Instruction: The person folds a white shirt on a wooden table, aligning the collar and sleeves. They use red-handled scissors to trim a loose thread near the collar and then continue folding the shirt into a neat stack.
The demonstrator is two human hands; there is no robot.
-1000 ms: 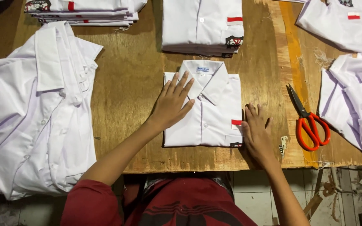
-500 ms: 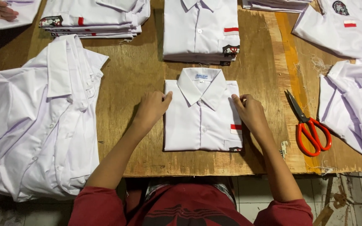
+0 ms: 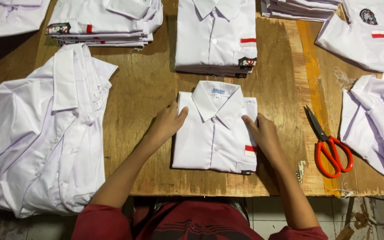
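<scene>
Folded shirt (image 3: 214, 133): one, frame centre, on bench (image 3: 147, 89).
Hands: left hand (image 3: 167, 124), right hand (image 3: 263, 133) flat, pressing its sides.
Scissors (image 3: 330, 144): one, right.

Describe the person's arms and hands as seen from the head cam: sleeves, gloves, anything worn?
Both hands are bare: the left hand and right hand wear no gloves, and no rings, watch or bracelets are visible. The forearms are uncovered up to short dark red sleeves at the bottom edge of the view. The same red garment shows dark stripes across the chest.
</scene>
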